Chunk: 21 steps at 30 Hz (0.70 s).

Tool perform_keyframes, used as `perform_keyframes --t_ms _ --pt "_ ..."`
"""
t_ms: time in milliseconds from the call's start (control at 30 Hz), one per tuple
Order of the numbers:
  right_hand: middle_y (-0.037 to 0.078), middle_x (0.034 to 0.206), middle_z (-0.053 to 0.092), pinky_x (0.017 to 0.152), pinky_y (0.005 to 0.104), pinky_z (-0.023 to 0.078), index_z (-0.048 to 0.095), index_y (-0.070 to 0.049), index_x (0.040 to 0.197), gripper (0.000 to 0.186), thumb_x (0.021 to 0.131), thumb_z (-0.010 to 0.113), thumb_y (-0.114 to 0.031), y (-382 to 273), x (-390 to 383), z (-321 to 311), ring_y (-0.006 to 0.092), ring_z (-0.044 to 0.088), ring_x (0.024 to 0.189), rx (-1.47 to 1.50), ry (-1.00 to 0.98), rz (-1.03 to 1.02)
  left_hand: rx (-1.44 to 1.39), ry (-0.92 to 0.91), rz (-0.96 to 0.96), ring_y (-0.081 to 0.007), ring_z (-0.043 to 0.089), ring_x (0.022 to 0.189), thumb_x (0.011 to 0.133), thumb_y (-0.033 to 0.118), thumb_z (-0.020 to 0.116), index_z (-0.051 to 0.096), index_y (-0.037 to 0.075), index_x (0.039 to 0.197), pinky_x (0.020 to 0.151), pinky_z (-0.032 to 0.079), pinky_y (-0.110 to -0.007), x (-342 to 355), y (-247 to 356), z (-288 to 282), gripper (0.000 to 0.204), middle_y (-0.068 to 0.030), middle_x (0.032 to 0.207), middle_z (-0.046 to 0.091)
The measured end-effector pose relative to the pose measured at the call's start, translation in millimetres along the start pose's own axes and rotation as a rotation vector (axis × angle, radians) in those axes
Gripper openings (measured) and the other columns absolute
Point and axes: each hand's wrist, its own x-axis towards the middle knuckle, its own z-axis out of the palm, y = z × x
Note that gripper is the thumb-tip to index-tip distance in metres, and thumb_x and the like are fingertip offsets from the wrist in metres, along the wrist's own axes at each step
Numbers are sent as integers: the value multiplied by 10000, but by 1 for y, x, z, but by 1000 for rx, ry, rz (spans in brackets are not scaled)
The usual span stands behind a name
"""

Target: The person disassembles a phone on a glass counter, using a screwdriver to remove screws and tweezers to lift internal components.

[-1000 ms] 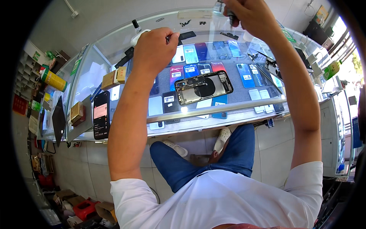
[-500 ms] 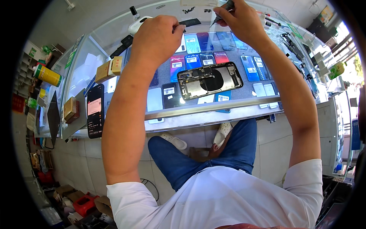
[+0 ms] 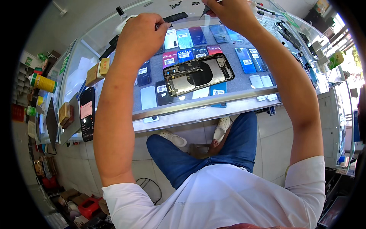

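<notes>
Over the far part of the glass counter [image 3: 244, 78], my left hand [image 3: 143, 36] is closed in a pinch on a small dark piece, mostly hidden by the fingers. A black strip [image 3: 176, 17] lies just beyond those fingertips. My right hand [image 3: 232, 14], at the top edge, grips a slim grey tool [image 3: 205, 10] with a thin pointed tip, angled down to the left; its upper end is cut off. Nearer to me, between my forearms, an opened phone housing [image 3: 198, 74] lies on the glass, its inside up, with a black round patch in the middle.
Labelled phones [image 3: 246, 60] sit under the glass in rows. On the left are small cardboard boxes [image 3: 92, 74], a phone with a lit screen [image 3: 87, 113] and a yellow can [image 3: 44, 83]. Tools and cables [image 3: 291, 40] lie at right. A metal edge strip [image 3: 206, 102] borders the counter.
The view has shifted, so the counter and its contents appear further left and slightly higher. Both hands keep their holds; the tool's tip remains right of the left hand.
</notes>
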Motion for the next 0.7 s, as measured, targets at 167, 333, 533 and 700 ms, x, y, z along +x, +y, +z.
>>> perform_keyframes --t_ms 167,333,533,700 --pt "176 920 782 792 433 619 584 12 1363 367 1063 696 -167 3 -1 4 314 797 860 -21 38 -74 -7 -2 5 -273 707 726 1029 297 731 823 7 1066 730 546 -386 -1 -1 0 307 -145 822 768" --pt "185 931 784 793 438 619 594 13 1359 360 1065 691 -171 3 -3 4 322 792 857 -24 -19 -26 -28 -23 3 -276 721 755 1020 291 736 823 5 1068 752 559 -384 0 -1 1 303 -150 865 785" --pt "192 929 781 799 448 614 599 10 1356 359 1064 688 -179 5 -3 9 329 785 850 -36 -43 -59 -12 -37 10 -282 737 789 1016 287 738 822 6 1078 776 572 -382 0 -1 0 300 -149 912 803" --pt "198 925 778 796 456 612 601 7 1355 358 1056 690 -169 10 -3 11 341 781 843 -44 -38 -102 -31 -43 11 -278 738 795 1016 290 740 826 12 1082 773 569 -382 -1 0 1 298 -145 922 807"
